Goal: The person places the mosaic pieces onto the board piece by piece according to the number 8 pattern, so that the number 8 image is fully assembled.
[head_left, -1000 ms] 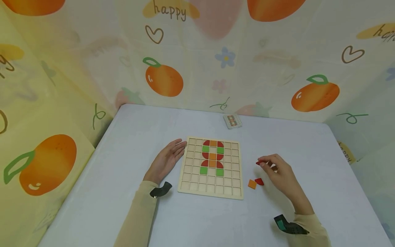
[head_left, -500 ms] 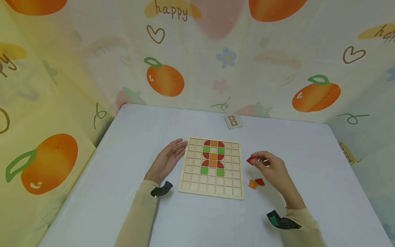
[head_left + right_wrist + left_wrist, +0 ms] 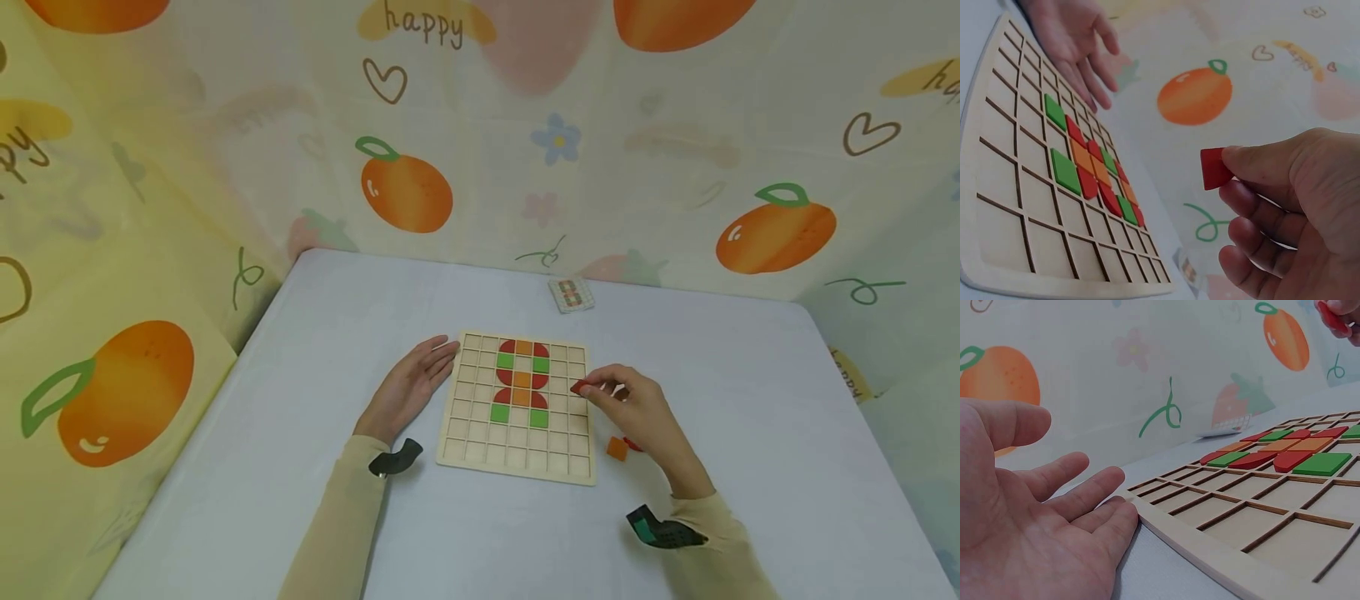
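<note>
A wooden grid board point(image 3: 465, 433) lies on the table, with red, orange and green tiles set in its upper middle squares. My right hand point(image 3: 633, 408) pinches a red quarter-round tile point(image 3: 1214, 169) between thumb and index finger, above the board's right edge. At the left edge of the board, my left hand point(image 3: 405, 387) rests palm inward with fingers extended; in the left wrist view its fingertips point(image 3: 1125, 512) are beside the frame. An orange square tile point(image 3: 617, 449) and a second red tile point(image 3: 633, 445), partly hidden by the right hand, lie right of the board.
A small stack of pattern cards point(image 3: 572, 296) sits near the far table edge, behind the board. A fruit-print curtain point(image 3: 480, 125) hangs behind the table and along its sides. The table point(image 3: 360, 300) has a white cloth.
My right hand has moved left with the red tile, from beside the board to over its right edge. The left hand has stayed at the board's left side.
</note>
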A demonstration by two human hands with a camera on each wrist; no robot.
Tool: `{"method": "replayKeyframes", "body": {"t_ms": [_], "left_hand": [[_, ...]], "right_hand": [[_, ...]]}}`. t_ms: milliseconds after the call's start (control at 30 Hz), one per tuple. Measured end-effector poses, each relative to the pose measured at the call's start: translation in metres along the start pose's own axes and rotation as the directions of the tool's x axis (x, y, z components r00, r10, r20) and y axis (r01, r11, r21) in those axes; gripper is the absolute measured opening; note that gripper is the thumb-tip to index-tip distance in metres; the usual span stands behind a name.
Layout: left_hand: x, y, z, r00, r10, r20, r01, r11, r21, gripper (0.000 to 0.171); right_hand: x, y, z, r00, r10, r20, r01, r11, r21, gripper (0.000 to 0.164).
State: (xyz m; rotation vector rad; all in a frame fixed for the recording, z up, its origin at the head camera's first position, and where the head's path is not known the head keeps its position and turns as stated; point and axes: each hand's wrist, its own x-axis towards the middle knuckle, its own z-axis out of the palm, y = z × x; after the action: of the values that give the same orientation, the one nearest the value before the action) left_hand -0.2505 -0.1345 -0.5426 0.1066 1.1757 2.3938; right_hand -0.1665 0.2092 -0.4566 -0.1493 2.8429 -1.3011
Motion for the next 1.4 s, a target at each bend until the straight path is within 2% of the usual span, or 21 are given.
{"method": "replayKeyframes", "body": {"t_ms": [200, 400, 500, 633, 900, 1400], "left_hand": [[0.0, 0.0, 0.001, 1.0, -0.005, -0.007, 0.005, 1.0, -0.002, 0.056], [0.0, 0.0, 0.0, 1.0, -0.009, -0.008, 0.009, 1.0, -0.001, 0.056], [0.0, 0.0, 0.0, 1.0, -0.007, -0.002, 0.007, 1.0, 0.002, 0.056], [0.0, 0.001, 0.0, 1.0, -0.006, -0.002, 0.006, 1.0, 0.0, 0.056], [0.0, 0.001, 0.0, 1.0, -0.01, -0.003, 0.01, 1.0, 0.0, 0.057], [0.0, 0.0, -0.001, 1.0, -0.009, 0.002, 0.009, 1.0, 0.011, 0.058]], "right_hand": [[0.004, -0.002, 0.009, 0.999, -0.003, 0.051, 0.003, 1.0, 0.019, 0.014], [0.005, 0.001, 0.016, 0.99, -0.121, 0.065, 0.119, 0.992, 0.046, 0.029], [0.005, 0.002, 0.019, 0.987, -0.143, 0.07, 0.139, 0.989, 0.052, 0.028], [0.006, 0.0, 0.023, 0.991, -0.107, 0.082, 0.103, 0.993, 0.049, 0.018], [0.005, -0.002, 0.031, 0.991, -0.003, 0.135, -0.008, 0.996, 0.086, 0.011], [0.003, 0.004, 0.043, 0.981, 0.037, 0.19, -0.046, 0.998, 0.045, 0.008]]}}
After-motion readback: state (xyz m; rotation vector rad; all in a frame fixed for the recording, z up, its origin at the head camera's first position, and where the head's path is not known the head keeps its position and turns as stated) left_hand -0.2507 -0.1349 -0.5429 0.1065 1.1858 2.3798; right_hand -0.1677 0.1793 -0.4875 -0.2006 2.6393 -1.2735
